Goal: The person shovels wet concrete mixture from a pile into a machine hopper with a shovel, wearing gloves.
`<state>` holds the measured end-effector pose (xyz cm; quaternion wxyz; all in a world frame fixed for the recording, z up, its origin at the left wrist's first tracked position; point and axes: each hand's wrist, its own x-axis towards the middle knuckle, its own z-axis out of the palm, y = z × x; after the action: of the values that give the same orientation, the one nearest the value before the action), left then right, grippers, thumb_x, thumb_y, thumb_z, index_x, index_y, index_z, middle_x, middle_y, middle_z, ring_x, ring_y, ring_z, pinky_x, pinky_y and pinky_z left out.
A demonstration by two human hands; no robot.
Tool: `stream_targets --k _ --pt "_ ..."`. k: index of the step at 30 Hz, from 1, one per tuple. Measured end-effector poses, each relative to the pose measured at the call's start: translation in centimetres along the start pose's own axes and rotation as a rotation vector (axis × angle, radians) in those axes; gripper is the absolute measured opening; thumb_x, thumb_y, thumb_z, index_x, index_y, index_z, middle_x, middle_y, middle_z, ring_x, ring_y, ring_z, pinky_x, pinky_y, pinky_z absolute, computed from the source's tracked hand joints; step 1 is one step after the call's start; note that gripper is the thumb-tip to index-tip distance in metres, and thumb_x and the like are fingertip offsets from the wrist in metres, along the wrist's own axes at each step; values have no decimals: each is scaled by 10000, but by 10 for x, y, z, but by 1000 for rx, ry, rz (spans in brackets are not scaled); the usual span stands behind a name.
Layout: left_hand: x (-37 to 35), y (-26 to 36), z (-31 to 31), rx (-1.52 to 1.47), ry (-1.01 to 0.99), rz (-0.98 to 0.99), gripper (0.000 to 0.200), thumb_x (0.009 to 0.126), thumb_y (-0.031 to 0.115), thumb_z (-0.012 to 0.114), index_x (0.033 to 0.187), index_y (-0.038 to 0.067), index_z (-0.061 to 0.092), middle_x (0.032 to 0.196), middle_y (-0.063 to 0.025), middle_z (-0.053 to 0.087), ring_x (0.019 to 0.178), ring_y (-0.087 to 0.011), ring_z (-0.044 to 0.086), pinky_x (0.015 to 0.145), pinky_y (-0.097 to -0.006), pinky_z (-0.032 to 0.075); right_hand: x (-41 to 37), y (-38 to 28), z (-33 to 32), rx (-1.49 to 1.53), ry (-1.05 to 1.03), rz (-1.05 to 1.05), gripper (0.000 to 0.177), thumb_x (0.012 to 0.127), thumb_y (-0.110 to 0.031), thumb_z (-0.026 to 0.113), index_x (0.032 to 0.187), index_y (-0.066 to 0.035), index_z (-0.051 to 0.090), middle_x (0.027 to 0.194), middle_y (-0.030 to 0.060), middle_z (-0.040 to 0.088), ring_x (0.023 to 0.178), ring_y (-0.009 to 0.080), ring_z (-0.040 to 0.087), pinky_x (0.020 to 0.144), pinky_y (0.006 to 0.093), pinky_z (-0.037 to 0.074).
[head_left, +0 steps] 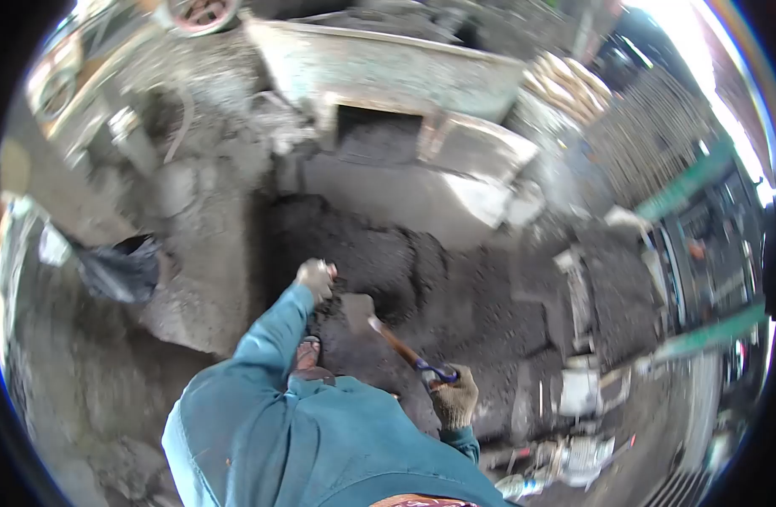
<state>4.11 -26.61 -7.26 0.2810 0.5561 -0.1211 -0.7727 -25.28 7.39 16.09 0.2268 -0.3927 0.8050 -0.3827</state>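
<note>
My right hand (455, 395), in a knitted glove, is closed on the blue grip of a small shovel (398, 345). The shovel's wooden shaft slants up and left to a flat grey blade (358, 313) over dark loose material (362, 253). At the end of my outstretched arm, my gloved left hand (316, 280) is left of and above the blade, apart from it. Its fingers look curled, and what they hold, if anything, is too blurred to make out. Part of my foot (307, 353) shows below the left hand.
A long pale trough (388, 72) stands beyond the pit, with a dark opening below it. A black bag (122, 269) lies at left beside a concrete ledge (206, 287). Stacked sacks (567, 86) are at upper right, and a white block (579, 391) is at right.
</note>
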Motion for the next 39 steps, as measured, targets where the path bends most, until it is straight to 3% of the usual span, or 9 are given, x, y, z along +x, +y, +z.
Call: stream_targets --k 1,2,4,6,9,13,19,27,39 --pt "-56 60 -6 491 219 467 224 895 306 617 860 91 668 777 -146 636 701 -316 598 609 -450 426 2 -6 16 -2 -15 -9 332 739 -171 801 1011 -36 666 843 56 689 789 156 661 753 291 532" --pt "-114 122 -11 1034 737 780 338 887 375 654 929 40 670 935 -227 706 926 -395 685 825 -479 537 2 -10 32 -3 -19 -13 325 727 -174 798 989 -32 666 849 68 690 785 165 657 752 297 531" --pt "-91 225 -99 798 942 944 418 884 388 667 1049 4 645 1103 -272 673 1086 -432 641 925 -507 501 1 -4 59 -21 18 -1 297 720 -156 782 959 -25 663 856 83 690 780 176 650 748 304 528" --pt "-162 325 -125 1026 1173 830 692 888 457 667 1396 38 456 1219 -226 653 1142 -422 624 964 -487 495 13 5 81 -57 89 17 254 728 -114 758 942 -20 656 855 89 689 777 180 645 742 304 525" --pt "-249 399 -133 1013 1480 672 966 876 499 686 1584 123 146 1230 -143 666 1120 -302 670 910 -456 524 27 -29 94 -36 154 83 244 720 -135 769 915 -36 662 805 81 694 756 166 661 724 304 532" --pt "-293 447 -154 987 1513 597 1001 852 449 713 1600 169 110 1223 -152 689 1103 -326 686 909 -467 535 46 -54 107 -97 171 168 243 706 -67 756 919 -13 652 816 96 702 756 200 672 728 328 533" --pt "-281 452 -173 1119 1511 630 1085 817 466 743 1613 177 63 1244 -170 676 1111 -334 680 932 -470 522 73 -53 129 -188 168 34 239 757 -181 684 916 -13 623 774 174 664 726 350 664 688 422 520" --pt "-275 449 -179 1226 1611 741 918 850 385 708 1567 100 211 1166 -157 705 1026 -319 705 871 -428 542 86 -98 130 -436 180 167 278 784 -257 689 961 -54 617 854 215 695 840 428 682 732 469 533" --pt "-273 450 -181 1247 1570 701 942 856 363 682 1582 100 142 1239 -175 673 1068 -321 695 904 -422 531 76 -70 130 -452 192 106 250 813 -283 661 939 -75 603 812 213 689 806 431 682 694 501 533"
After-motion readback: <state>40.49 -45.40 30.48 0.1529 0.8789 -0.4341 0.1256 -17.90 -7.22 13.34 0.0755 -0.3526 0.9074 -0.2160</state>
